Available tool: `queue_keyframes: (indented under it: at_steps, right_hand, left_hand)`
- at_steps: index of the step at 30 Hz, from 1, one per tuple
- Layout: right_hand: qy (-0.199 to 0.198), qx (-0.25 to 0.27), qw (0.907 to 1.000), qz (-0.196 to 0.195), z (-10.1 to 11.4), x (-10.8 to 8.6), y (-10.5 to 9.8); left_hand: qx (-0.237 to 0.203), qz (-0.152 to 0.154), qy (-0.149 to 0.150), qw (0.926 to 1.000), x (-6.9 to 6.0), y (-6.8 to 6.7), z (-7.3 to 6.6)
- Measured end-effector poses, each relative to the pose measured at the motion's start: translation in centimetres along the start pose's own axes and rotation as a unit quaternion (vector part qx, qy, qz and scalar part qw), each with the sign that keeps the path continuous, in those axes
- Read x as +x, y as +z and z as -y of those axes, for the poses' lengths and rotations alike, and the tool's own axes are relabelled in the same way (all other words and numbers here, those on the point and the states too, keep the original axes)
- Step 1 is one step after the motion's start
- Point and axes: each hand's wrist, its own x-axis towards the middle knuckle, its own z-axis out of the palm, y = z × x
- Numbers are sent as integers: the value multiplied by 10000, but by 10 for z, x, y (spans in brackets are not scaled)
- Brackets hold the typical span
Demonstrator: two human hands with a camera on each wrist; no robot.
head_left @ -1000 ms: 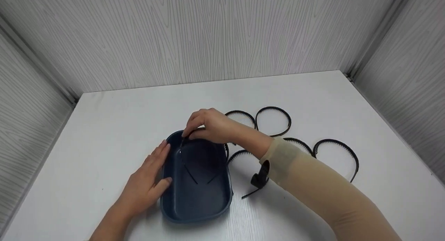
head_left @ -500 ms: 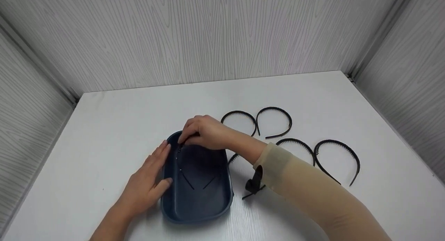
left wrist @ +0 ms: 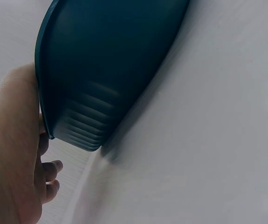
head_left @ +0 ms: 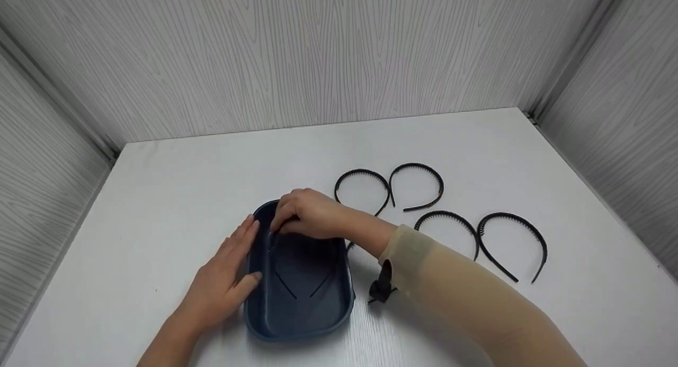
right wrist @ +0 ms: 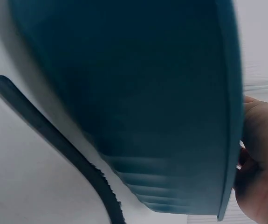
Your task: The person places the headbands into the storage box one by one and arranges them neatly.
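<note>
White table [head_left: 159, 208], right hand [head_left: 310, 214] pinching headband [head_left: 286, 286]

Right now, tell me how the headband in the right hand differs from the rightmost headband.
The held headband is inside the blue tray; the rightmost headband lies on the white table. The right hand grips the held headband, hiding its top; the rightmost headband is untouched, its whole curve showing. Both are dark, with two free ends toward the person.

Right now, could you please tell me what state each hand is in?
Left hand: open, touching the rim of the blue tray.
Right hand: closed, holding a black headband inside the tray.
</note>
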Motion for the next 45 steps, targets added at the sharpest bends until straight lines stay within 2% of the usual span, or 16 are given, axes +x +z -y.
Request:
queue_keyframes:
  at_steps: [14,25,35,45]
  right_hand:
    - [13,-82,9994,350,-2,5,14]
    - [239,-254,9980,528,0,8,19]
    - [509,-339,9960,646,-1,9,23]
    - [495,-521,9948,721,0,11,23]
  left_hand:
    - [-47,-8,6,10000,-1,0,0]
    - [-1,49,-122,9999,0,-1,-2]
    - [-37,54,-70,10000,0,-1,-1]
    - [-3,65,-86,9999,0,-1,-1]
